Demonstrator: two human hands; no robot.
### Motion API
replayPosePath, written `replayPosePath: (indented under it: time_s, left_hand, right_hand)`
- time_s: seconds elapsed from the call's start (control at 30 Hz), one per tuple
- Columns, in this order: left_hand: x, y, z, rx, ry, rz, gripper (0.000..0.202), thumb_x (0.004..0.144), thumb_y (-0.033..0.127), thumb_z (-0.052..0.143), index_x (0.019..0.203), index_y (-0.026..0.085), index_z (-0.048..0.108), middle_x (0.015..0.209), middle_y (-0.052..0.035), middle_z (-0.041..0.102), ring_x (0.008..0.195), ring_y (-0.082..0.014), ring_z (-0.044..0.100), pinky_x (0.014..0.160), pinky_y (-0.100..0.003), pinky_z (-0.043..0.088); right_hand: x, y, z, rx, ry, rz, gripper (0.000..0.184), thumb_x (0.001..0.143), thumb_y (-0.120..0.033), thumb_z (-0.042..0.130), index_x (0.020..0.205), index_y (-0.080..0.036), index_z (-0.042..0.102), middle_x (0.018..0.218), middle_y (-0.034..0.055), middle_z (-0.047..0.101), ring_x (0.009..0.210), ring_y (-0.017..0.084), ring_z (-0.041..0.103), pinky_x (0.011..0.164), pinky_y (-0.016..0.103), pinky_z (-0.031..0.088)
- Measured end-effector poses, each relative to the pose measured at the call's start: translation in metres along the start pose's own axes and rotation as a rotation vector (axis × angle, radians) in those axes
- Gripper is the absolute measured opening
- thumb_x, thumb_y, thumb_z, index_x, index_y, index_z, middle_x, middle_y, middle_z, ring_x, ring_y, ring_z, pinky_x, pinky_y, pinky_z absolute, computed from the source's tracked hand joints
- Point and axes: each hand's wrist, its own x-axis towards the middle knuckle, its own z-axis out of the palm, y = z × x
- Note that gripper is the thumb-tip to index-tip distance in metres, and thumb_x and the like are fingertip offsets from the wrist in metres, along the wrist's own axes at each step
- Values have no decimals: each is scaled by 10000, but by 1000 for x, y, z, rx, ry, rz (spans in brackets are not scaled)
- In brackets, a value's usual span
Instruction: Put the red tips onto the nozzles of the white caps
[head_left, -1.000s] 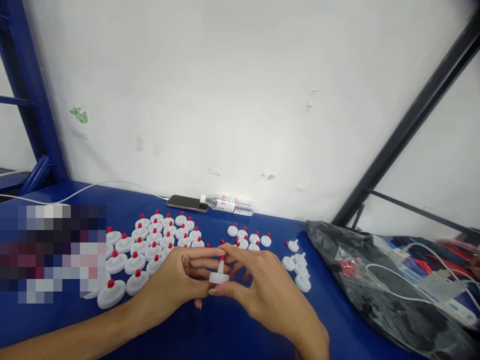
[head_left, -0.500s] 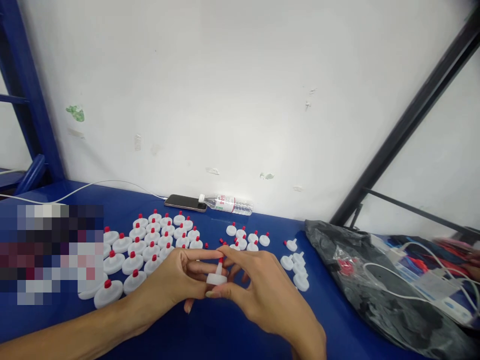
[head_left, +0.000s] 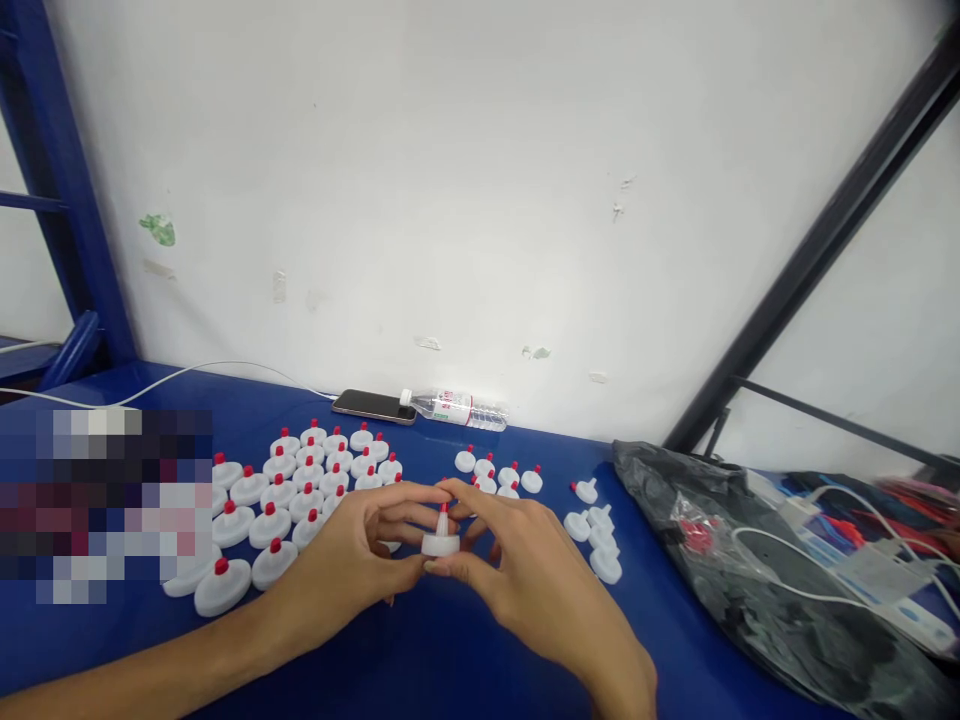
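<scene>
My left hand [head_left: 352,565] and my right hand [head_left: 525,580] meet over the blue table [head_left: 420,660]. Together they pinch one white nozzle cap with a red tip [head_left: 441,538], held upright between thumbs and fingertips. Left of my hands, several white caps with red tips [head_left: 292,490] stand in rows. More of them [head_left: 499,475] lie just behind my hands. A few plain white caps [head_left: 600,545] sit to the right of my right hand.
A phone [head_left: 373,405] and a lying water bottle [head_left: 457,408] rest against the white wall. A black plastic bag [head_left: 750,570] with white cables and a power strip [head_left: 885,590] fills the right side. A white cable [head_left: 172,375] runs at the left, near a blue frame [head_left: 67,200].
The cap stays pinched between both hands, which have shifted slightly. The cap now stands a little more upright. The view wobbles a little.
</scene>
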Motion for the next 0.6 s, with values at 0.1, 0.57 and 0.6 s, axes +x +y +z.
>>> replayPosePath:
  time_s: [0.1, 0.57, 0.6]
  left_hand:
    - [-9, 3, 0, 255, 39, 152, 420, 884, 220, 658, 1301, 263, 682, 1181, -60, 790, 1134, -258, 731, 683, -236, 572]
    - [-6, -7, -1, 769, 35, 308, 150, 992, 282, 557, 1030, 301, 702, 913, 37, 766, 814, -168, 721, 676, -247, 493]
    - [-6, -11, -1, 842, 27, 357, 172, 998, 253, 531, 1037, 295, 694, 918, 26, 758, 828, -178, 716, 717, -265, 494]
  right_hand:
    - [0, 2, 0, -24, -8, 41, 473, 928, -314, 748, 1375, -383, 613, 1009, -43, 778, 823, 196, 702, 765, 298, 473]
    - [-5, 17, -1, -14, -23, 130, 285, 998, -388, 618, 1268, -353, 703, 1144, -3, 759, 1024, 224, 698, 934, 339, 499]
    - [-5, 22, 0, -51, 11, 130, 328, 1037, -299, 511, 1313, -345, 683, 1178, 14, 752, 1065, 223, 693, 975, 357, 489]
